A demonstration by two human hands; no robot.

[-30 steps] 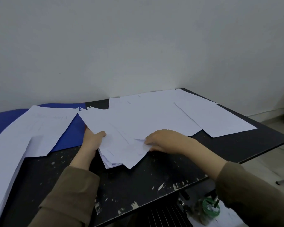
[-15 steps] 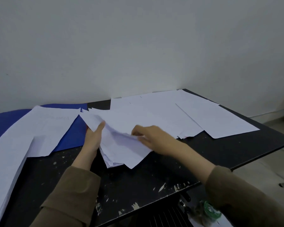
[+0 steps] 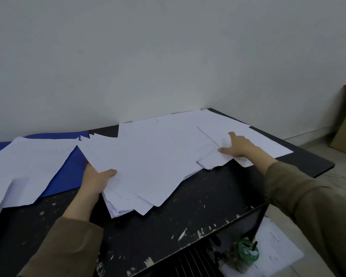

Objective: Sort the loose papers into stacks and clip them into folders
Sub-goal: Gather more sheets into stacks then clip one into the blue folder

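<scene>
left hand [image 3: 97, 181]: thumb lay on top of the near-left edge of the paper stack [image 3: 140, 172], other fingers tucked under it and hidden; pinch grip on the stack edge.
right hand [image 3: 239, 146]: fingers [image 3: 232, 135] were straight and spread, palm down, pressing on loose sheets [image 3: 214, 134] at the far right; thumb pointed left along a sheet edge.
paper stack: fanned, uneven pile at table centre, near corner pointing at the person, lower sheets sticking out at the near-left.
loose sheets: overlapped flat from the stack back to the wall and out to the right table edge.
left pile [image 3: 26, 168]: more white paper, ran off the left side, partly covering the folder.
blue folder [image 3: 68, 174]: lay flat between the left pile and the stack, touching both.
table [image 3: 188, 214]: dark top, chipped paint along the near edge.
sleeves [image 3: 307, 206]: olive-brown, both arms.
under table: green-capped container [image 3: 247, 251], beside it paper on the floor [image 3: 277, 254].
far right: cardboard [image 3: 345, 134] leaned on the wall.
</scene>
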